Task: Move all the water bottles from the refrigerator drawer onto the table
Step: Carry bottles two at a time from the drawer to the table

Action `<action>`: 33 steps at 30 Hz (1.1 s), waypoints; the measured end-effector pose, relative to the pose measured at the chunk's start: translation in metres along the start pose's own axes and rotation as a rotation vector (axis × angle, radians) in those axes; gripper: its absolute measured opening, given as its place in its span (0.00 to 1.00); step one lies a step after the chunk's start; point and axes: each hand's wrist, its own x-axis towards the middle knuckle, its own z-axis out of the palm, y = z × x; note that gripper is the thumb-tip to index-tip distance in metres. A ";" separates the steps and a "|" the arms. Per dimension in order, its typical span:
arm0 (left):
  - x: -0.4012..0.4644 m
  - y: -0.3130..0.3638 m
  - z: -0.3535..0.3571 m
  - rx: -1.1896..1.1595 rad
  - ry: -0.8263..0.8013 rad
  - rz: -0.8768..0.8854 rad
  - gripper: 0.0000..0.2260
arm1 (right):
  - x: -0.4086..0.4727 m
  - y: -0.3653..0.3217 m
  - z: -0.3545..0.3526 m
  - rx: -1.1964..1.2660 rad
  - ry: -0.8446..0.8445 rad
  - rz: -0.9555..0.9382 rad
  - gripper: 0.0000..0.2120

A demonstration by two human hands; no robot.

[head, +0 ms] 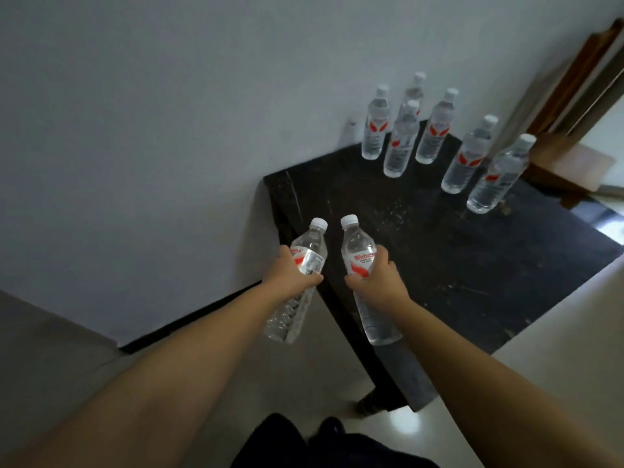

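Two water bottles are carried cap-up and tilted: the right bottle (363,275) above the counter (456,258) near its corner, in the right hand (378,282)'s wrapped grip; the left bottle (300,278), gripped by the left hand (290,275), hangs just off the edge; six bottles (432,130) stand farther back.

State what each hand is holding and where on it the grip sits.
The left hand grips a water bottle around its middle, at the label. The right hand grips another water bottle around its labelled middle too.
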 end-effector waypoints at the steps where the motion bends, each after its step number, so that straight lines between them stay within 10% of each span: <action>1: 0.010 0.009 0.003 -0.002 -0.026 0.012 0.37 | 0.009 0.002 -0.005 0.012 0.001 0.022 0.37; 21: 0.264 0.252 0.074 0.080 -0.565 0.385 0.38 | 0.207 0.016 -0.115 0.404 0.590 0.493 0.33; 33: 0.304 0.312 0.136 -0.136 -0.560 0.613 0.30 | 0.260 0.045 -0.145 0.654 0.950 0.421 0.36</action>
